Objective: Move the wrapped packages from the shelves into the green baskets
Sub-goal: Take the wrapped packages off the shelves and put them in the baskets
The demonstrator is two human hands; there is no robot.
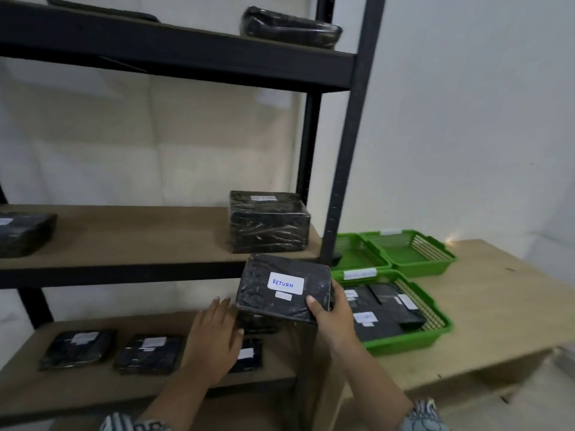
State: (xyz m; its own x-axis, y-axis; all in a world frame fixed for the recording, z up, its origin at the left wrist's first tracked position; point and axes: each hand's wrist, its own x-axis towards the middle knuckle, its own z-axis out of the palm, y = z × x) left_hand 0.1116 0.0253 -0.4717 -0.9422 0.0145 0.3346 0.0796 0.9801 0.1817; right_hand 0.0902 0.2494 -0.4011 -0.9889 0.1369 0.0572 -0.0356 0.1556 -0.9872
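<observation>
Roughly midway — basket (410,345) holds some pkgs (382,331), more on shelves (140,241); R hand (334,318) grips RETURN pkg (281,287) — L hand (214,340) fingers relaxed, empty.

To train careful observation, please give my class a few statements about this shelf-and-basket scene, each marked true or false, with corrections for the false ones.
1. The right hand holds a flat black plastic-wrapped package with a white label reading RETURN. True.
2. The left hand grips a package. False: it is open with straight fingers and grips nothing, over the lower wooden shelf.
3. The nearest green plastic basket is empty. False: several black wrapped packages lie in it.
4. A thick black wrapped block sits on the middle wooden shelf. True.
</observation>
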